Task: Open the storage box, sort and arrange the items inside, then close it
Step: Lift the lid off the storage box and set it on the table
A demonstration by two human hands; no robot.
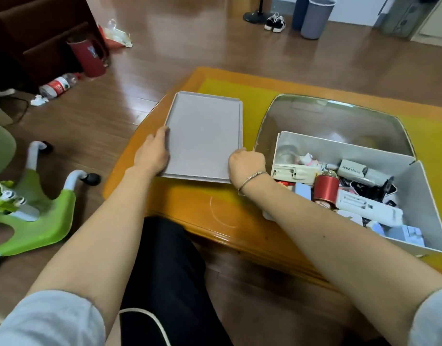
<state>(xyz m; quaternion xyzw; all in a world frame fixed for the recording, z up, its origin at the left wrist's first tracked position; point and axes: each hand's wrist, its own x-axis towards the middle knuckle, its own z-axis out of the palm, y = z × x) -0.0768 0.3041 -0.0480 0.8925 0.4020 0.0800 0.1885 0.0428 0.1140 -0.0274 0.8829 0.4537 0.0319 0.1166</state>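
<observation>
I see the grey lid [205,136] lying flat on the wooden table [190,203], off the storage box [414,191], which stands open just to its right. My left hand [152,151] holds the lid's left edge, fingers curled over the rim, so that grip is closed on the lid. My right hand [245,163], with a bracelet [252,179] at the wrist, has its fingers curled at the lid's near right corner, pinching the edge there. The lid sits partly on a yellow mat [230,88] that covers the table's far side.

Inside the box I can make out a jumble: a red cylinder [326,189] standing near the middle, a white carton marked MINI FAN [352,168] toward the far side, a long white packet [369,208] nearer me, and other small packages I cannot identify.

On the floor to the left are a green and white chair base [35,211], a plastic bottle [59,84] on its side and a dark red bin [90,58]. Far off stand a grey bin [317,17] and a pair of shoes [275,22].
</observation>
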